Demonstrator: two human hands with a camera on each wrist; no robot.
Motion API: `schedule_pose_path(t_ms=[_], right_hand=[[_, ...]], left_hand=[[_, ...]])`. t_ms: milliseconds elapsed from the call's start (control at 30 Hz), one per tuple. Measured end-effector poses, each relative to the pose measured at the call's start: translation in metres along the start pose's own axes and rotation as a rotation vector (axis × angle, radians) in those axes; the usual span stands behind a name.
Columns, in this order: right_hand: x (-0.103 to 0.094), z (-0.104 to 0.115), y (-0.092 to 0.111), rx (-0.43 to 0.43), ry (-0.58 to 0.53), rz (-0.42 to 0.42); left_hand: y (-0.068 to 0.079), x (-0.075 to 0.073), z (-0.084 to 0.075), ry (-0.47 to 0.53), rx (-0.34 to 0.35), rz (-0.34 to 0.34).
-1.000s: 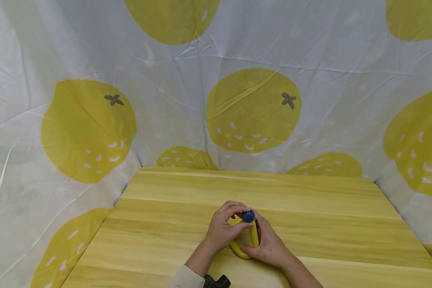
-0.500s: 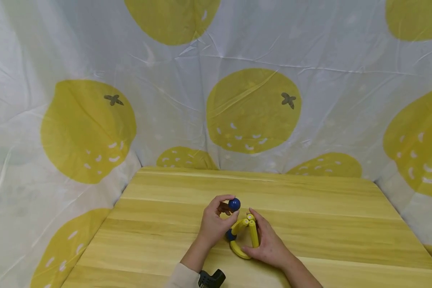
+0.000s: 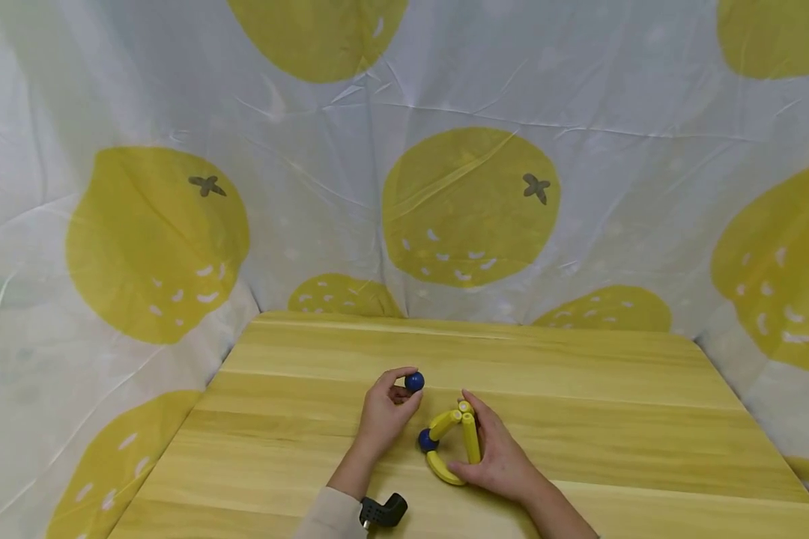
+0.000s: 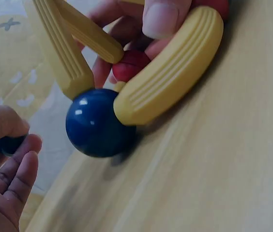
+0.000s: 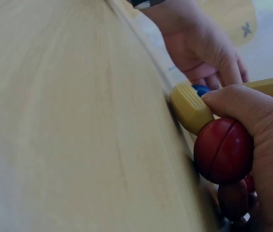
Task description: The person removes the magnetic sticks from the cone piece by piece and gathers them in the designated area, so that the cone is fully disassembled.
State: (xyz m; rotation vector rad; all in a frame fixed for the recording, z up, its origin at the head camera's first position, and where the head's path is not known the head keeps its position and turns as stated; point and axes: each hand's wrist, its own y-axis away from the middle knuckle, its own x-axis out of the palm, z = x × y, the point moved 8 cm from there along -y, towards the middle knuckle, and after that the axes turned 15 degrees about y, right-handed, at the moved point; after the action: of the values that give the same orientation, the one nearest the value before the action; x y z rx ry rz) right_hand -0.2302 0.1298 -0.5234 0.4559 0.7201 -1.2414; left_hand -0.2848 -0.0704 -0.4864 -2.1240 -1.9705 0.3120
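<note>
In the head view my left hand (image 3: 383, 418) pinches a loose blue ball (image 3: 414, 382) between thumb and fingertips, just above the table and apart from the frame of rods and balls. My right hand (image 3: 504, 458) grips that frame from its right side. Several yellow rods (image 3: 472, 440) lean together at the top, their round ends bare. At the lower left another blue ball (image 3: 427, 440) joins a curved yellow rod (image 4: 173, 67) to a straighter one. A red ball (image 5: 223, 151) sits by the right thumb, with darker red pieces below it; the palm hides part of the frame.
The wooden table (image 3: 310, 352) spreads around both hands. A cloth (image 3: 297, 187) printed with yellow fruit hangs behind it and at the sides. A black wrist device (image 3: 384, 511) sits beside the left sleeve.
My left hand has lifted the blue ball off the top of the yellow rods and carried it left, uncovering the rod ends. The right hand keeps its grip in place.
</note>
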Motion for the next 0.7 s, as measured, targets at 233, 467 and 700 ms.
schedule_pose_path(t_ms=[233,467,700], right_hand=[[0.0,0.0,0.001,0.009,0.02,-0.004],[0.001,0.0,0.003,0.018,0.05,0.0],[-0.002,0.001,0.002,0.003,0.062,-0.019]], left_hand=[[-0.002,-0.004,0.018,-0.102,-0.067,0.003],[-0.004,-0.008,0.027,-0.295,-0.098,0.029],[-0.007,-0.007,0.029,-0.334,-0.082,0.047]])
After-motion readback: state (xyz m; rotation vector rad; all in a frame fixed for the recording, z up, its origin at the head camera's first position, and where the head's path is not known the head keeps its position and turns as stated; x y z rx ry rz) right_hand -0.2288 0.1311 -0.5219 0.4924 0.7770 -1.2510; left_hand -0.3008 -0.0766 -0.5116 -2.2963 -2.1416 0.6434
